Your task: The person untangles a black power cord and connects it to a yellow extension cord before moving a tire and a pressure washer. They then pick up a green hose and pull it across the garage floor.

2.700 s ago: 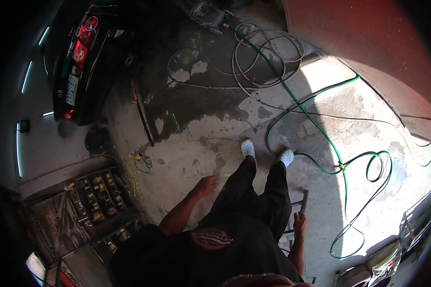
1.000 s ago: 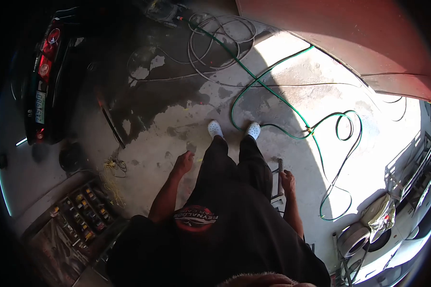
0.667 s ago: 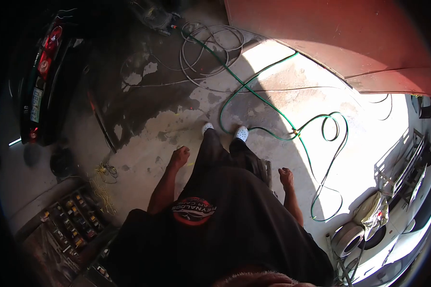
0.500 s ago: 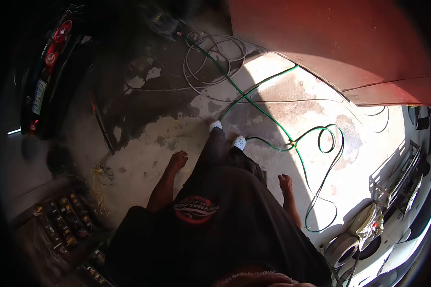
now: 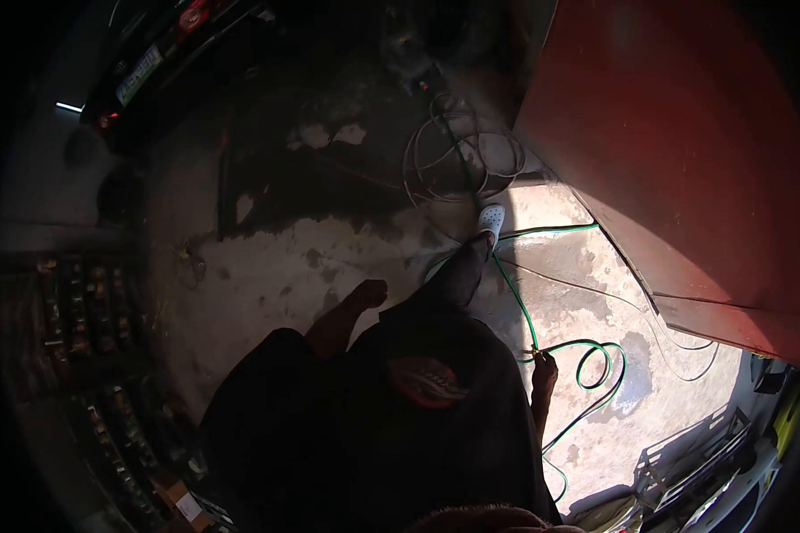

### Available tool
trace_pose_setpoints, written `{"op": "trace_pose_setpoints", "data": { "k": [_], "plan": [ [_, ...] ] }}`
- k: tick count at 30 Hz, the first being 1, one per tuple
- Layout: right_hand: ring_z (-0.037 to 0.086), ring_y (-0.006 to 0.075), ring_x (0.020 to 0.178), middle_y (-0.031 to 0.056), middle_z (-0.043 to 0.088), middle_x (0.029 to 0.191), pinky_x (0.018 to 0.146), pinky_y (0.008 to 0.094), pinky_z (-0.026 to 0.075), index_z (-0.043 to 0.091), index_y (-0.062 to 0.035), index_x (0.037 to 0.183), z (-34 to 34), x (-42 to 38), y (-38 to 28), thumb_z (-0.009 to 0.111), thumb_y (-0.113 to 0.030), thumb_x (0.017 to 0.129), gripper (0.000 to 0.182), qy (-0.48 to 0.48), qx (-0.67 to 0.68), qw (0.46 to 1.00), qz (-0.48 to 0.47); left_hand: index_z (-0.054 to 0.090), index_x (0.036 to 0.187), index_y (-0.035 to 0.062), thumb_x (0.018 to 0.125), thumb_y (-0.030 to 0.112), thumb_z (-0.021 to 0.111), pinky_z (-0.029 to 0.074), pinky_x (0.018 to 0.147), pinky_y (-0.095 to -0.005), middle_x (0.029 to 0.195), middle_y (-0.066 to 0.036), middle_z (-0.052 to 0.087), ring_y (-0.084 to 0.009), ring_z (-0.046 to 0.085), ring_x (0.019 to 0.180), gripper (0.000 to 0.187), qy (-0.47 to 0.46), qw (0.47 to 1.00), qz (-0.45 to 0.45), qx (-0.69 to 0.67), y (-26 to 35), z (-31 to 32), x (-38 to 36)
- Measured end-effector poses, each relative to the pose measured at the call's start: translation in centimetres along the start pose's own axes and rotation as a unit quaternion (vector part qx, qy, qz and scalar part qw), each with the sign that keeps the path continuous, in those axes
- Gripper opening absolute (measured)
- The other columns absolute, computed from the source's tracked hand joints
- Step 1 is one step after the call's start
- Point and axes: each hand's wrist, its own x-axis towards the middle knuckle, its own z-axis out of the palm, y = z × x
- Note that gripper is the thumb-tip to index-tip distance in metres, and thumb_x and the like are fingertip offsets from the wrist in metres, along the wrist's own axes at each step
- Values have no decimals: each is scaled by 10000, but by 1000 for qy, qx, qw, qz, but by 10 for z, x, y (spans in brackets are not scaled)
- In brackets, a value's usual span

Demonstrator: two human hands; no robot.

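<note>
My left hand (image 5: 369,293) hangs at my side over the concrete floor, its fingers curled in and nothing showing in them. On the other side, my right hand (image 5: 545,367) is also closed in a loose fist, dark in shadow. Just beyond its fingers in the view is the joint of a green hose (image 5: 520,302), which lies on the floor. The hand appears to be well above that hose, with no visible grip on it. One white clog (image 5: 492,218) is on my forward foot, close to the hose; my other foot is hidden.
A large red panel (image 5: 676,186) stands at the right. A coiled grey hose (image 5: 415,169) lies ahead near a dark machine (image 5: 409,58). At the far left is a dark car's rear (image 5: 178,53). Racks of small items (image 5: 84,302) stand at the lower left.
I have stepped forward and the view has turned, so the coil and red panel now appear lower and further right. Both hands stay closed; the right one now overlaps the hose joint in view.
</note>
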Motion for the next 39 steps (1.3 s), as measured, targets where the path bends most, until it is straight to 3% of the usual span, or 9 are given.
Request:
{"op": "trace_pose_setpoints", "data": {
  "k": [2,8,11,16,18,20,25,34,39],
  "plan": [
    [632,263,839,186,667,907,748,364,486,608,33,1153,-18,23,-76,616,-209,888,359,14,-9,999,38,639,989,72,812,182,540,512,834,-436,1025,-158,657,-344,627,981,231,1,1000,15,6,3,-5,35],
    [544,162,723,109,644,822,677,306,456,585,36,1210,-47,144,-241,582,-122,928,324,43,-14,986,-161,631,1048,90,796,220,565,512,828,-441,1023,-164,669,-370,637,952,291,28,997,-39,-51,21,-47,126],
    [623,267,1025,202,644,1153,901,331,462,571,31,1238,-58,214,-337,574,-144,938,347,-2,3,993,-116,643,1038,87,779,212,587,518,823,-434,998,-160,676,-357,641,957,293,35,991,-78,-98,36,-72,170],
    [584,148,740,131,675,947,633,294,477,621,0,1155,-88,353,-460,567,-73,932,241,37,-10,971,-236,655,968,70,766,218,623,522,804,-443,964,-168,679,-359,653,905,253,62,983,-95,-146,68,-114,247],
    [593,159,729,184,671,1068,621,303,477,633,19,1012,-110,394,-515,540,-43,926,141,36,-96,965,-240,641,978,65,786,224,628,522,790,-455,921,-171,681,-370,652,889,250,73,980,-81,-165,93,-148,270],
    [612,170,722,108,663,859,653,298,484,621,6,1189,-128,434,-550,520,-65,943,275,39,-142,928,-342,633,994,63,796,227,632,521,788,-461,912,-174,680,-372,651,888,257,106,982,-56,-148,112,-180,291],
    [621,187,746,112,665,933,659,319,502,640,6,1144,-154,449,-671,542,-125,957,249,92,-92,924,-361,624,1016,55,816,219,624,518,802,-460,939,-178,675,-373,651,884,259,142,980,-29,-138,143,-259,348],
    [625,344,907,193,621,953,763,447,549,640,30,1018,-189,500,-801,504,-315,977,373,255,-88,658,-703,629,990,50,814,197,601,513,821,-449,946,-185,663,-360,642,909,230,272,938,-91,-196,186,-289,357],
    [598,308,878,153,586,921,732,429,531,633,23,1033,-190,538,-817,487,-321,975,378,199,-18,636,-745,631,1019,52,795,206,610,500,872,-434,1024,-191,665,-367,629,977,273,222,880,-314,-280,231,-213,326]
  ]
}}
